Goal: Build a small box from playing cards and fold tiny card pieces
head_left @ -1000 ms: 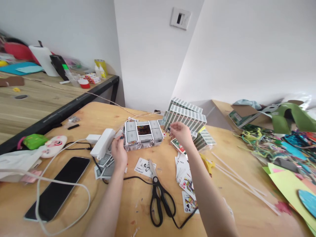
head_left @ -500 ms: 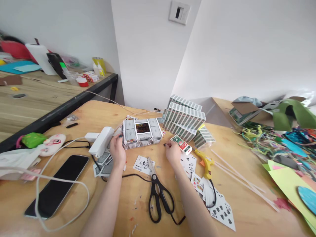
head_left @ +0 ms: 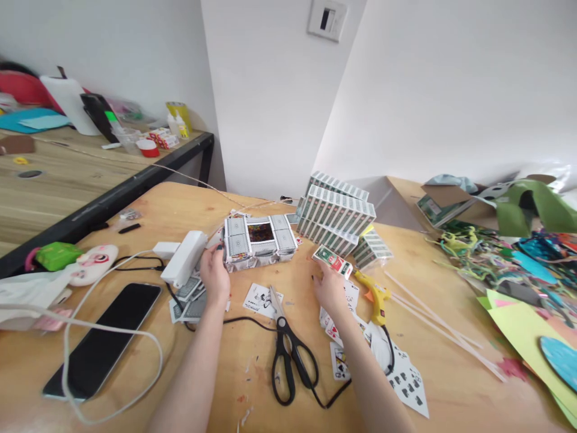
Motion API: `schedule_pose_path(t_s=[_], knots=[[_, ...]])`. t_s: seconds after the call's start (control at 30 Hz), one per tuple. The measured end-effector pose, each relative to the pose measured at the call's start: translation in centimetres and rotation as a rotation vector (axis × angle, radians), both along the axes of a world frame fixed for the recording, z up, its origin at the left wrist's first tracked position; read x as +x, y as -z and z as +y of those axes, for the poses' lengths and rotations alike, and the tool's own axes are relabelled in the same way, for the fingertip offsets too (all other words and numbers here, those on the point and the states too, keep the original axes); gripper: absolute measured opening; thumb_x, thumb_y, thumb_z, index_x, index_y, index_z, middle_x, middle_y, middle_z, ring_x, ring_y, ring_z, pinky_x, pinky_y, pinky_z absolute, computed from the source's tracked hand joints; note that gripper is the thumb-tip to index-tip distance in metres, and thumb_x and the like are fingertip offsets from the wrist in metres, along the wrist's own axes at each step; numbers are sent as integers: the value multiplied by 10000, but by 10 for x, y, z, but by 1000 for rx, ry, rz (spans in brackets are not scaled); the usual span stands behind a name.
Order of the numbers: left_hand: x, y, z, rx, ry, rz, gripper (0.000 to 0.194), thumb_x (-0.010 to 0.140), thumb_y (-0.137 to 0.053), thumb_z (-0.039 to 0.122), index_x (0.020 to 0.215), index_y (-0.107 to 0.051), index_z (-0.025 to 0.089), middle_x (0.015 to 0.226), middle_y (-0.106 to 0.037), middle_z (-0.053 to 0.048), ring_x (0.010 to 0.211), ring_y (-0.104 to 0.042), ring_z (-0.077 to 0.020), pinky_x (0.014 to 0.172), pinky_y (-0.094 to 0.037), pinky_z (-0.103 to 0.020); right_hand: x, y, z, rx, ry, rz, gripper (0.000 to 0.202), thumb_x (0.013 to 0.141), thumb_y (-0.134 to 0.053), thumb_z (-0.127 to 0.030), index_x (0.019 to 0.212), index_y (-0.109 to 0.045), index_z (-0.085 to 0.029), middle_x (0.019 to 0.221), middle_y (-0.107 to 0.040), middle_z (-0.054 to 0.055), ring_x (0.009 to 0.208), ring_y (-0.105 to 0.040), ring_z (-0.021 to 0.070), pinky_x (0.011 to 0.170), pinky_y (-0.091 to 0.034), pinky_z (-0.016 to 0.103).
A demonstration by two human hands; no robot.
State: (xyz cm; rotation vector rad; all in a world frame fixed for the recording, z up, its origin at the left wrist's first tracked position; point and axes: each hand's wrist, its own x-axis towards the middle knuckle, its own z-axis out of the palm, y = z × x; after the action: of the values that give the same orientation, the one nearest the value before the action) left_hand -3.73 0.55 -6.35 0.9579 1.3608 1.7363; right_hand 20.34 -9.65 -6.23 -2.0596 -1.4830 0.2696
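My left hand is at the left end of a block-like structure made of playing cards, its fingers closed against the corner. The structure lies flat, with grey card backs on top and a dark rectangular opening in the middle. My right hand is over loose playing cards, thumb apart from the fingers. Its fingertips are by the near edge of a green and red card box and partly hidden. Black-handled scissors lie half-open between my forearms, blades over a single card.
Stacked card boxes stand behind my right hand. A yellow glue gun with a black cord and clear glue sticks lie at the right. On the left are a phone, a white power strip and a looped white cable.
My right hand has moved right and slightly down, its thumb now away from the card box. The box has shifted a little to the right. My left hand stays at the card structure.
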Motion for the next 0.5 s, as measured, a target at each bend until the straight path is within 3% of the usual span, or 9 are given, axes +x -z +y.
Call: schedule_pose_path(t_s=[0.17, 0.33, 0.5], knots=[[3, -3, -1, -3, 8, -34, 256, 740, -509, 337, 856, -623, 140, 869, -634, -43, 878, -573, -183, 821, -444, -310, -5, 11, -3, 19, 25, 162, 649, 730, -550, -206, 1336, -324, -158, 1239, -562, 129, 1131, -527, 259, 940, -401, 409], [4, -3, -1, -32, 15, -82, 276, 731, -521, 351, 868, -619, 133, 833, -628, -35, 821, -576, -166, 754, -451, -280, -12, 13, 9, 170, 181, 248, 448, 722, -540, -178, 1162, -458, -169, 983, -685, 84, 1024, -591, 237, 909, -409, 394], [4, -3, -2, -39, 18, -67, 289, 737, -510, 355, 881, -619, 129, 844, -633, -42, 816, -578, -170, 736, -449, -278, -11, 12, 12, 123, 218, 233, 250, 725, -495, -136, 972, -521, -170, 793, -691, 65, 848, -629, 234, 826, -432, 374]])
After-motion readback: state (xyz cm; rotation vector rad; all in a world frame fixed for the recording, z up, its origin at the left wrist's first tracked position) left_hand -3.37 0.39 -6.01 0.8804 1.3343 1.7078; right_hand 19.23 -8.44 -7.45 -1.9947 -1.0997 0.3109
